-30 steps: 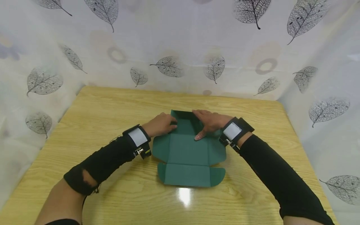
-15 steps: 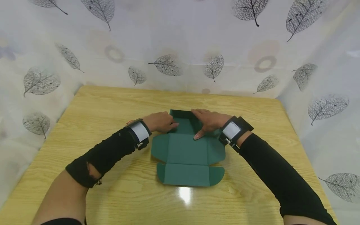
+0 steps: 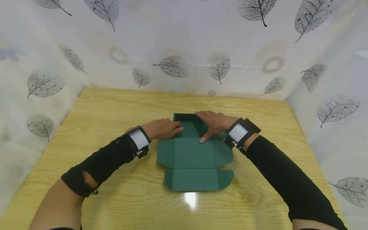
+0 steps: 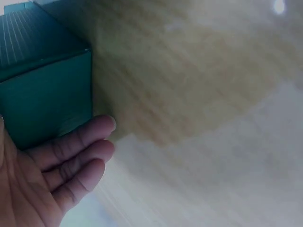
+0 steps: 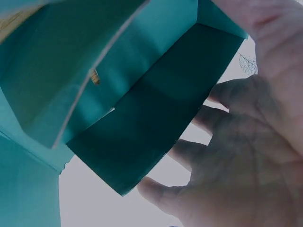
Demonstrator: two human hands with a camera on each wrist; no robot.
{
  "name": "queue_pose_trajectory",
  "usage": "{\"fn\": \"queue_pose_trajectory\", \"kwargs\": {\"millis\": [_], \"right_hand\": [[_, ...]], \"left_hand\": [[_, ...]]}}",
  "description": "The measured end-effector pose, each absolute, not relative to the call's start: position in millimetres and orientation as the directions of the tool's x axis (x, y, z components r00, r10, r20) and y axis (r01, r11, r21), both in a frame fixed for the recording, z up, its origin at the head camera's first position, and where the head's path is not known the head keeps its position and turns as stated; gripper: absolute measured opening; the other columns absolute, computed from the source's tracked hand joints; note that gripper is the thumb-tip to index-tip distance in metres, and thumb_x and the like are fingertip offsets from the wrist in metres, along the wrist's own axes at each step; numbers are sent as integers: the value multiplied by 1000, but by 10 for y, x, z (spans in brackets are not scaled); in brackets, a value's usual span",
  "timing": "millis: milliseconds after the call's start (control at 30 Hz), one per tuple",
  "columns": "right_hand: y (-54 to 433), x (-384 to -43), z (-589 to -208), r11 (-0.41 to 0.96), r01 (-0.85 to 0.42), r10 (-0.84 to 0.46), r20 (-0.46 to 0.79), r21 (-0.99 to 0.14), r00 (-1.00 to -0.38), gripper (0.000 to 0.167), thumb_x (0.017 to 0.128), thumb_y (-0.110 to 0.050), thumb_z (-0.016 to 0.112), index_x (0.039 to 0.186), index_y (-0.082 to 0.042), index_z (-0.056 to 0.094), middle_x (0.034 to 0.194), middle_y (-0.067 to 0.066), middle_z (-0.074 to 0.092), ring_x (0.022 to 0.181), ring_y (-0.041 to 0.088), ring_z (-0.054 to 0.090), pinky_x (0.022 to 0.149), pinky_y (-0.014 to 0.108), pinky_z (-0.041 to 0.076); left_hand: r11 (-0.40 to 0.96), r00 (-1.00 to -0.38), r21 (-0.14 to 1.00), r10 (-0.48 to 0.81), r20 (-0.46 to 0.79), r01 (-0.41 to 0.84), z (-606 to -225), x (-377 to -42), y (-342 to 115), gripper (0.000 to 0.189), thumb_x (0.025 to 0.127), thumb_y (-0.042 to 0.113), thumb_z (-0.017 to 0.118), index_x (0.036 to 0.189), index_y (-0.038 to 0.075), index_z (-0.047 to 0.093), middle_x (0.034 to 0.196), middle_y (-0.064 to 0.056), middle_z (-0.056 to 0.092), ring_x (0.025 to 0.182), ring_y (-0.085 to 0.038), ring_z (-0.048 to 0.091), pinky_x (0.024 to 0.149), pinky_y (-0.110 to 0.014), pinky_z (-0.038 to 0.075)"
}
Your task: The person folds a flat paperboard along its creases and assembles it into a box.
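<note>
A dark green cardboard box [image 3: 194,153], partly folded, lies on the table with its back walls raised and its front flap [image 3: 195,179] flat. My left hand [image 3: 161,128] holds the left raised wall at the back, thumb and forefinger over its edge. In the left wrist view three fingers [image 4: 83,146] extend loosely along the outside of the box. My right hand [image 3: 215,124] grips the right back wall, thumb on the inner side. In the right wrist view its other fingers [image 5: 208,123] reach behind a dark panel [image 5: 156,109]; the thumb tip is hidden there.
The box sits on a light wooden table [image 3: 120,105]. Side flaps [image 3: 225,179] stick out at its front. White curtains [image 3: 184,38] printed with leaves hang behind and on both sides of the table. A bright reflection shows just in front of the box.
The left hand shifts slightly at the left wall, its thumb tip a bit farther right. The box's front flap swings a little to the right. The right hand stays nearly still.
</note>
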State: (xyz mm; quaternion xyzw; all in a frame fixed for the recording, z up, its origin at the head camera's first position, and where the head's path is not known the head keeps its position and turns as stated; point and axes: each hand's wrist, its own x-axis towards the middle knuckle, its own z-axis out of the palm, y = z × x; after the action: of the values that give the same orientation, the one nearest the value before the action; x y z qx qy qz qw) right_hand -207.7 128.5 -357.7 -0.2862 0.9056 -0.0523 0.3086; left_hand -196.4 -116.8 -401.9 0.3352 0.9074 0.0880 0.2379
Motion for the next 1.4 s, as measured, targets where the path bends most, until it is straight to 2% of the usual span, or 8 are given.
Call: {"fn": "queue_pose_trajectory", "kwargs": {"millis": [167, 333, 733, 900, 1133, 1233, 1300, 1400], "right_hand": [[1283, -2079, -3567, 809, -530, -580, -495, -255, -647, 119, 79, -50, 84, 163, -8, 10, 167, 19, 14, 152, 45, 10, 116, 69, 13], [1259, -2070, -3562, 795, -562, -595, -470, -228, -651, 120, 75, -49, 86, 163, -9, 14, 166, 17, 18, 151, 46, 13, 115, 69, 16], [1264, -2032, -3531, 784, -591, -611, -409, -190, -678, 123, 73, -45, 89, 163, -9, 13, 167, 19, 14, 152, 45, 10, 116, 69, 10], [1295, -2019, -3521, 779, -607, -621, -328, -158, -712, 123, 72, -43, 90, 162, -7, 15, 164, 24, 15, 151, 46, 12, 117, 68, 11], [1325, -1995, -3546, 782, -597, -623, -255, -181, -739, 111, 77, -36, 88, 159, -2, 22, 159, 31, 22, 146, 51, 22, 116, 65, 18], [1351, -1997, -3569, 773, -598, -635, -244, -212, -733, 96, 80, -33, 86, 155, 0, 34, 155, 31, 32, 144, 50, 28, 115, 65, 21], [1365, -1998, -3583, 761, -607, -648, -244, -227, -721, 87, 82, -32, 84, 151, 0, 41, 152, 29, 39, 143, 47, 31, 115, 66, 22], [1378, -2001, -3606, 736, -631, -677, -248, -245, -693, 77, 84, -30, 82, 147, 0, 49, 149, 24, 47, 144, 46, 31, 115, 67, 21]], "left_hand": [[772, -755, 236, 632, -177, 591, -4007, -1894, -1261, 49, 109, 42, 42, 139, 6, 54, 114, -23, 61, 95, -35, 64, 82, -47, 53], [742, -752, 177, 659, -14, 647, -3995, -1897, -1320, 41, 105, 37, 55, 129, 6, 66, 137, -25, 52, 115, -42, 57, 93, -52, 51], [692, -728, 243, 678, 103, 679, -4245, -1648, -1379, 44, 104, 35, 56, 119, -4, 69, 100, -18, 59, 73, -24, 58, 67, -41, 53], [756, -784, 223, 617, 75, 616, -4273, -1451, -1317, 51, 103, 43, 56, 119, -4, 67, 99, -21, 62, 71, -26, 63, 64, -42, 56], [822, -834, 140, 544, 90, 551, -4273, -1137, -1183, 50, 104, 41, 53, 92, -4, 71, 71, -13, 62, 56, -22, 58, 46, -36, 51], [833, -857, 218, 515, 33, 509, -4255, -1045, -1143, 45, 104, 38, 52, 96, -4, 66, 61, -8, 57, 50, -16, 54, 40, -32, 45], [845, -884, 308, 467, -28, 436, -4229, -998, -1120, 46, 105, 37, 51, 112, -7, 61, 60, -8, 57, 47, -15, 53, 39, -31, 43], [848, -901, 389, 424, -91, 359, -4191, -947, -1093, 64, 103, 38, 54, 143, -8, 40, 85, -20, 66, 63, -24, 63, 47, -36, 49]]}}
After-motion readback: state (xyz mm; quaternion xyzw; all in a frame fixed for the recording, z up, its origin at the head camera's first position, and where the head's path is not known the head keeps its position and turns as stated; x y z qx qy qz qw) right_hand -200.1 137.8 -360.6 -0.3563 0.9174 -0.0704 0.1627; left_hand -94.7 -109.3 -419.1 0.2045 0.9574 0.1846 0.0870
